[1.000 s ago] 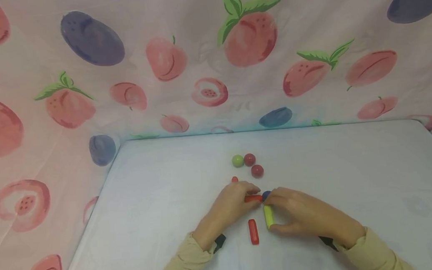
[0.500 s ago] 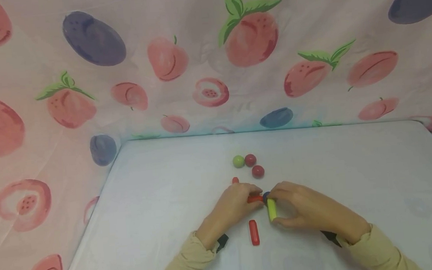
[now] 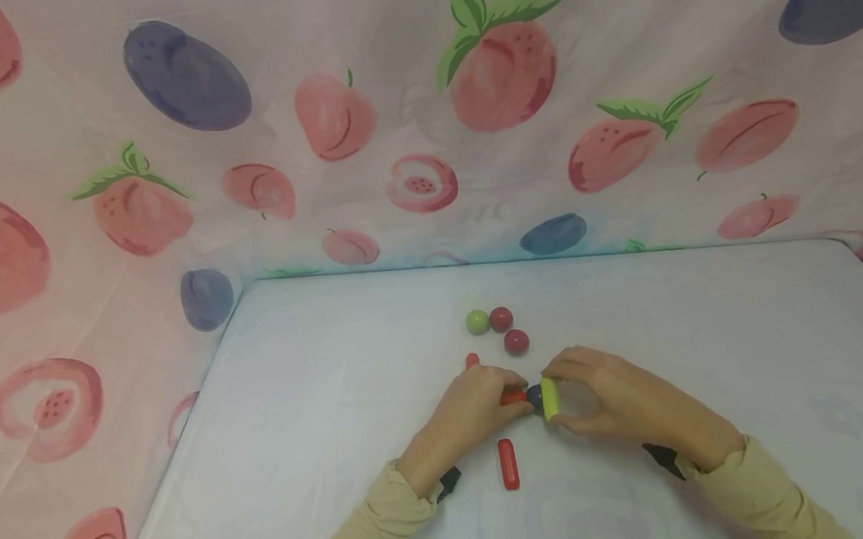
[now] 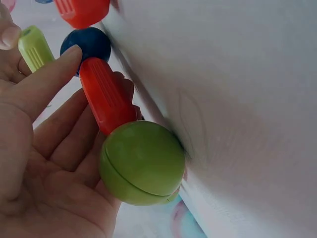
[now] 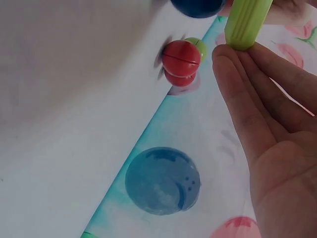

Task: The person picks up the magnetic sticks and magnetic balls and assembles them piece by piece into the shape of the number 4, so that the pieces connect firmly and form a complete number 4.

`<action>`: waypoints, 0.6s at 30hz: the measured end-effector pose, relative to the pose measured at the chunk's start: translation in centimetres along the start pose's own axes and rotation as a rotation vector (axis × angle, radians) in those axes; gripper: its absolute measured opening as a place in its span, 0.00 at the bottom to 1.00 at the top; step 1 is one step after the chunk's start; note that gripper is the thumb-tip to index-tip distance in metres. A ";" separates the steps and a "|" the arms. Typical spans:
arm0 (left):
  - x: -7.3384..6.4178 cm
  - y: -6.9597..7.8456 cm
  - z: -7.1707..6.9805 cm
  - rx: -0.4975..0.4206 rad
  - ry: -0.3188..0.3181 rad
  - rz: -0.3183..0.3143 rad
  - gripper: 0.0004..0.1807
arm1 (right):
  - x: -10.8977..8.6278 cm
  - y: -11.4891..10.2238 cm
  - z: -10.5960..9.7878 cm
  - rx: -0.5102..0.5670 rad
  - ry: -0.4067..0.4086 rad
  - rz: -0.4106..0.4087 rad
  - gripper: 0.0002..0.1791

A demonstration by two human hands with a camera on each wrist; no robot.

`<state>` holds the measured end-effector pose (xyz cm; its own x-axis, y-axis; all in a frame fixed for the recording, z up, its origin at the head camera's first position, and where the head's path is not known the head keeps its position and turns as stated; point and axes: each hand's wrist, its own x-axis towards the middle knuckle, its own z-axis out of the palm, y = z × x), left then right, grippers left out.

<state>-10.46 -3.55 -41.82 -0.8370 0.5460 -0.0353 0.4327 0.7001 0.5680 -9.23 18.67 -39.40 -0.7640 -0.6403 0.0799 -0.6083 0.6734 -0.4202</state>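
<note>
My left hand [image 3: 471,404] grips a short red rod [image 4: 106,94] between thumb and fingers. A blue ball [image 3: 535,397] sits at one end of this rod, and the thumb tip lies against it. At the rod's other end is a green ball [image 4: 141,163], hidden by the hand in the head view. My right hand [image 3: 620,386] pinches a yellow-green rod [image 3: 550,399] by its two ends. That rod is just right of the blue ball; whether they touch I cannot tell. Past my left hand another red piece [image 3: 471,360] sticks out, mostly hidden.
A loose red rod [image 3: 509,464] lies on the white table [image 3: 332,352] nearer to me. Farther back are a light green ball [image 3: 477,321] and two red balls, one red ball [image 3: 516,342] slightly nearer. A fruit-patterned cloth [image 3: 404,96] hangs behind the table.
My right hand has moved the yellow-green rod away from me and slightly right, from the near side of the blue ball to its right side. My left hand has barely shifted.
</note>
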 end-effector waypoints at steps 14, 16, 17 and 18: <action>-0.2 0.5 0.1 0.041 0.003 -0.003 0.17 | 0.8 1.4 0.2 -0.021 0.068 0.027 0.26; -0.2 0.5 0.1 0.040 -0.002 -0.005 0.16 | 0.9 1.5 0.2 -0.017 0.072 0.043 0.27; -0.2 0.5 0.1 0.036 -0.004 -0.006 0.16 | 1.0 1.5 0.2 -0.013 0.070 0.048 0.27; -0.2 0.5 0.1 0.035 -0.006 -0.005 0.16 | 1.1 1.6 0.2 -0.013 0.067 0.056 0.27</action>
<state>-10.06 -3.20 -41.62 -0.8374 0.5450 -0.0427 0.4402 0.7186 0.5384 -10.97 18.97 -40.15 -0.8091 -0.5759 0.1174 -0.5669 0.7121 -0.4141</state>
